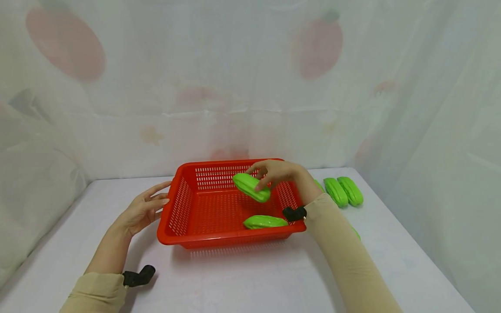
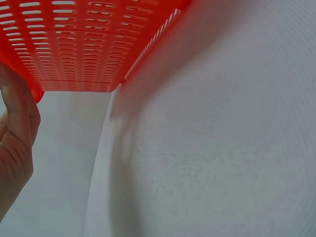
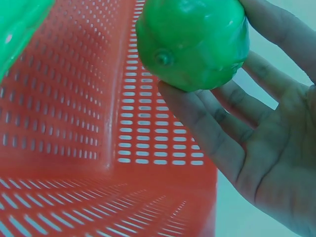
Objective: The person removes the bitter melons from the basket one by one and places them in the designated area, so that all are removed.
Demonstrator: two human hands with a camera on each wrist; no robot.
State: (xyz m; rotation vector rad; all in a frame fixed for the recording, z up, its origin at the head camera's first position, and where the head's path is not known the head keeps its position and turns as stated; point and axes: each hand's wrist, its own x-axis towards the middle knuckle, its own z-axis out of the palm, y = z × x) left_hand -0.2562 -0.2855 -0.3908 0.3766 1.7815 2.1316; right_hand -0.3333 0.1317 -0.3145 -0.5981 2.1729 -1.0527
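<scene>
My right hand (image 1: 275, 171) pinches a green ridged gourd (image 1: 250, 187) between thumb and fingers, above the inside of a red plastic basket (image 1: 231, 238). From the right wrist view, the rounded end of this gourd (image 3: 192, 44) shows at the fingertips of the hand (image 3: 271, 143). A second green gourd (image 1: 265, 222) lies in the basket's near right part. My left hand (image 1: 142, 211) is at the basket's left rim, its fingers extended and touching it. Part of that hand (image 2: 17, 113) appears beside the slotted basket wall (image 2: 74, 49) in the left wrist view.
Right of the basket, two green gourds lie side by side on the white table (image 1: 391, 256): one nearer (image 1: 335, 192), one farther right (image 1: 350, 190). More green pieces are partly hidden by the right arm. A printed curtain (image 1: 242, 87) hangs behind the table.
</scene>
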